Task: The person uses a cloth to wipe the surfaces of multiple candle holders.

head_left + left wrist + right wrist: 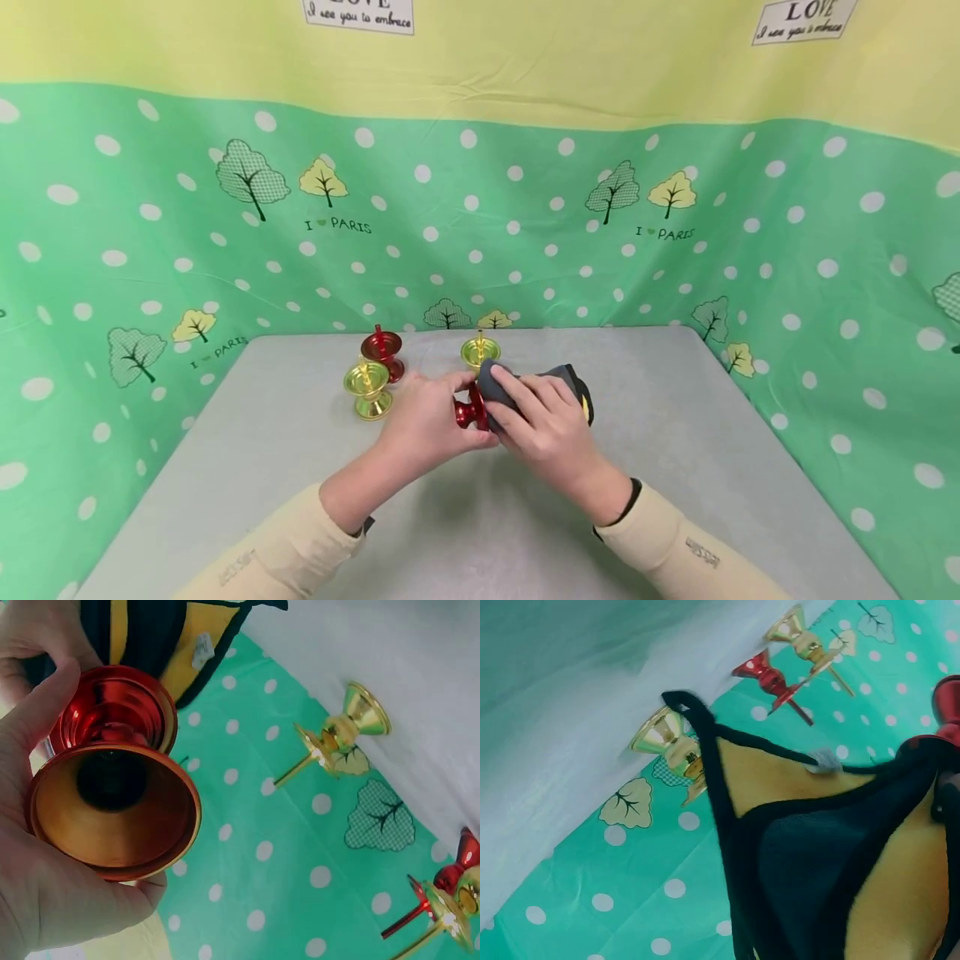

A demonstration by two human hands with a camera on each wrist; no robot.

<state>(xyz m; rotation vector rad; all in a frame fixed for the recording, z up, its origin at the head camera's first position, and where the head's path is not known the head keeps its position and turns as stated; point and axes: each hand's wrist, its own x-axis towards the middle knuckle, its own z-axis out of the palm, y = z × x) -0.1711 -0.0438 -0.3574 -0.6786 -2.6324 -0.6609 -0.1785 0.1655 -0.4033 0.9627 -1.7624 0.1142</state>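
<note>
My left hand [423, 421] grips a shiny red candle holder [467, 410], tipped on its side above the table. Its hollow, gold-toned base [112, 825] faces the left wrist camera, with thumb and fingers around the rims. A dark grey cloth [564, 379] with yellow on it is bunched in my right hand [546, 423], which presses it to the holder's dish. In the right wrist view the cloth [810, 862] hangs down with yellow panels and black edging, a small white tag on it. The dish's inside is hidden behind the cloth.
On the grey table [660, 467] stand a gold candle holder [367, 381] and a red one [382, 345] at the left. Another gold holder [480, 352] is behind my hands. Each has an upright central spike. A green dotted curtain [525, 225] encloses the back and sides.
</note>
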